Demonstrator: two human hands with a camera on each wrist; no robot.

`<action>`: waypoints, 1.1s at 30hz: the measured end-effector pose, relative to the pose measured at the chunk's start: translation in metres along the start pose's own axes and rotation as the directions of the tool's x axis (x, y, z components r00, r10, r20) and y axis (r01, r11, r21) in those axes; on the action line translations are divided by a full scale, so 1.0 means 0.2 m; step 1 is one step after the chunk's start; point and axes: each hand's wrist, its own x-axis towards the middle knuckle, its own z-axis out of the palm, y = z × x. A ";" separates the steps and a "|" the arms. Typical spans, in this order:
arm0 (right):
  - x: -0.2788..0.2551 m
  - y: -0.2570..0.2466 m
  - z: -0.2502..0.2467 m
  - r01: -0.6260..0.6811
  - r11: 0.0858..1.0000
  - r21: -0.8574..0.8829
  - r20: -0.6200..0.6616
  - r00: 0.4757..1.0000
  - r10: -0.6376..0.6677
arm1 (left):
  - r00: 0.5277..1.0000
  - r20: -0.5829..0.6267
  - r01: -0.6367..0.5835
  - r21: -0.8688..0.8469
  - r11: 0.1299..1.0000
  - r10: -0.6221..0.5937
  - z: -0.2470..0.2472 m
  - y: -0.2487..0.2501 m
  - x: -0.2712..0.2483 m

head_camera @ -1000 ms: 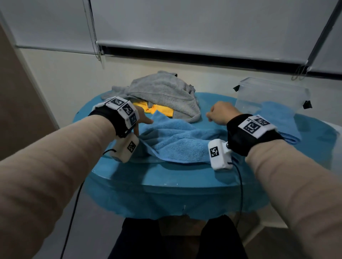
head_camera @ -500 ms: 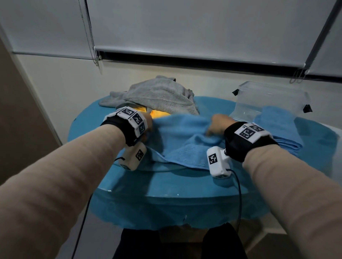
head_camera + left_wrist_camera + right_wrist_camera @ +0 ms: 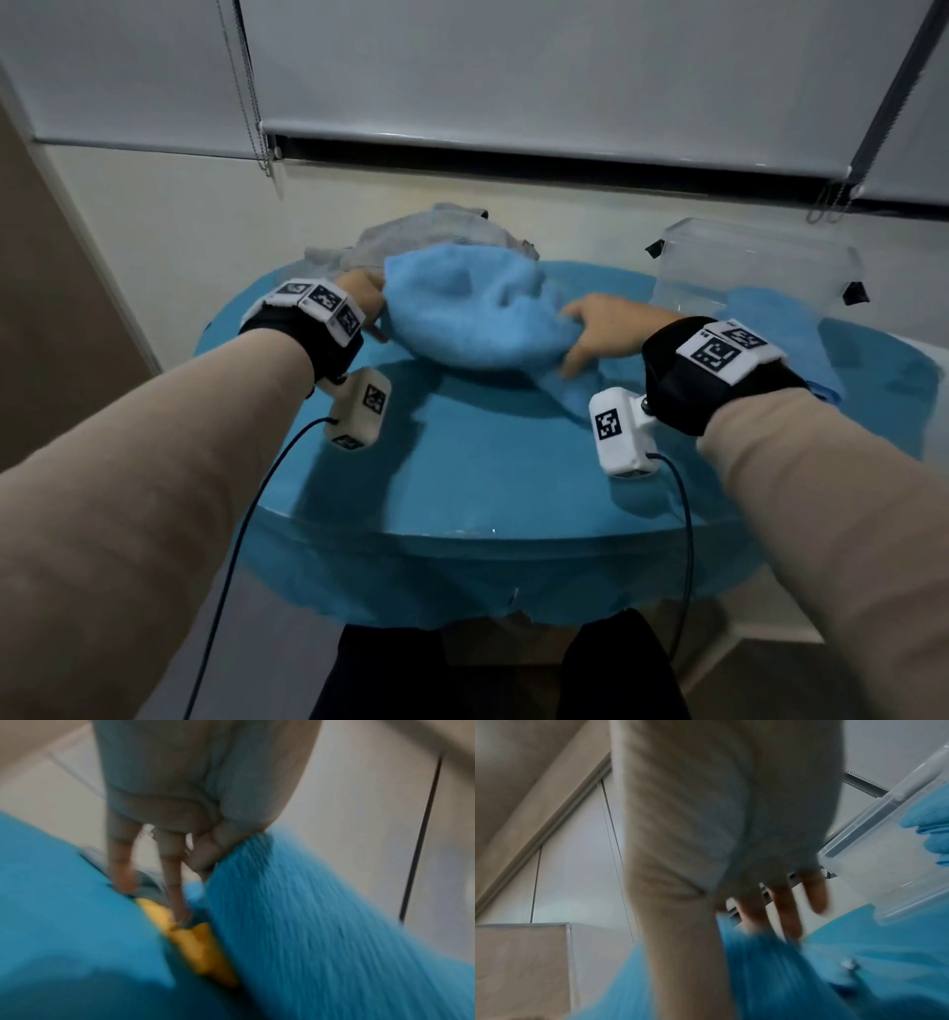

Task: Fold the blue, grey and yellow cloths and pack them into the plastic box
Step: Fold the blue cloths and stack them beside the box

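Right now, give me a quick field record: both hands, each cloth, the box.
left hand: pinches the left edge of the blue cloth, other fingers straight
right hand: holds the blue cloth's right end
blue cloth: raised between both hands, mid-fold
grey cloth: crumpled behind it, unfolded
yellow cloth: seen only from left wrist, under the blue cloth
plastic box: far right, open, with a second blue cloth at its front
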 end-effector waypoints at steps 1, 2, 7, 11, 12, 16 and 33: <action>-0.03 -0.02 0.01 0.004 1.000 -0.030 0.200 0.980 0.002 | 1.000 0.014 0.025 0.152 0.988 -0.027 0.01 -0.05 0.01; -0.05 -0.03 0.01 -0.011 0.999 -0.035 0.360 0.933 0.023 | 0.995 -0.010 0.094 0.247 0.964 -0.095 0.01 -0.08 0.00; -0.03 -0.03 -0.04 -0.109 0.966 0.236 0.305 0.952 0.033 | 0.978 -0.207 0.062 0.241 0.968 -0.011 -0.05 -0.08 -0.04; 0.02 -0.03 0.00 -0.149 0.975 0.163 -0.054 0.986 0.159 | 0.996 0.040 -0.076 -0.112 0.991 0.081 0.05 0.00 -0.11; 0.02 -0.02 0.03 -0.182 0.979 0.091 -0.028 0.982 0.185 | 0.989 0.137 -0.050 -0.064 0.997 0.059 0.08 0.01 -0.12; -0.01 0.02 0.13 -0.200 0.971 -0.131 0.216 0.950 0.225 | 0.955 0.292 -0.035 0.262 0.964 -0.044 0.12 -0.01 -0.18; -0.03 0.08 0.17 -0.396 0.913 0.099 -0.149 0.901 0.408 | 0.969 0.243 -0.137 0.368 0.920 0.047 0.04 -0.13 -0.27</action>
